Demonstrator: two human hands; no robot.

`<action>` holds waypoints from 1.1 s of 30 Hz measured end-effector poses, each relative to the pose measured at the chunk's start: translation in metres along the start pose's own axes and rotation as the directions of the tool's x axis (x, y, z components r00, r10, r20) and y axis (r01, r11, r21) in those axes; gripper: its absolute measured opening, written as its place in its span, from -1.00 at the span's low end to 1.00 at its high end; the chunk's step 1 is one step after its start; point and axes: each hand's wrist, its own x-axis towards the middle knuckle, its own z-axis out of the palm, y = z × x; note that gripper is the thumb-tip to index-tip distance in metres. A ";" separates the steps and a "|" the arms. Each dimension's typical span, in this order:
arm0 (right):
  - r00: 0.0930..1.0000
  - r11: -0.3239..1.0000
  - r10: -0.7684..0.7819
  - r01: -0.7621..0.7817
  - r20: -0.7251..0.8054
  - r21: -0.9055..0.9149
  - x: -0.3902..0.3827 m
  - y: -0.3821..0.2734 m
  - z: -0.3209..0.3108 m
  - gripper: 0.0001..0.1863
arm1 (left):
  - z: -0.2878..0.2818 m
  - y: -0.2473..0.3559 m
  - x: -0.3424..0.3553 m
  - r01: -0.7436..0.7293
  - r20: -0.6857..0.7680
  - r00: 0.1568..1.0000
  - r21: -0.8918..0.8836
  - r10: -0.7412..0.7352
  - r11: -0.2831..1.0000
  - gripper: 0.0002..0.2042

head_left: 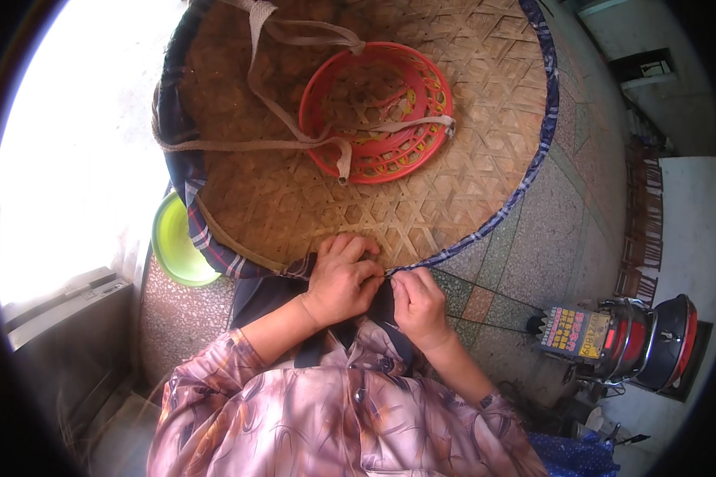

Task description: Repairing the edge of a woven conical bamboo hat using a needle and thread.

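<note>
A large round woven bamboo basket (pixel 485 119) has plaid cloth (pixel 207 242) along its rim. My left hand (pixel 344 274) is closed on the near rim, its fingers curled over the inside edge beside the cloth. Just to its right, my right hand (pixel 420 310) is in a pinch at the rim; whatever is between those fingertips is too small to make out. Inside the basket sits a red openwork plastic basket (pixel 398 163), with pale woven straps (pixel 239 145) lying across both.
A green basin (pixel 175 238) sits left of the basket, near a bright doorway (pixel 64 159). A two-wheeled vehicle with a black top box (pixel 664 342) stands at right on the tiled floor (pixel 485 302). Wooden chairs (pixel 640 230) line the far right.
</note>
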 end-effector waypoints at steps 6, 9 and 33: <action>0.987 0.997 0.061 -0.052 0.151 -0.063 0.012 -0.007 -0.015 -0.90 | -0.001 -0.002 -0.001 -0.002 0.003 1.000 -0.036 0.003 0.999 -0.85; 0.974 0.993 0.077 -0.055 0.213 -0.109 0.018 -0.010 -0.018 -0.91 | -0.002 -0.001 0.000 0.004 0.012 1.000 -0.039 -0.004 0.999 -0.87; 0.961 0.982 0.114 -0.071 0.251 -0.176 0.022 -0.017 -0.019 -0.96 | -0.004 0.001 0.003 0.043 0.057 0.997 0.003 -0.043 0.999 -0.84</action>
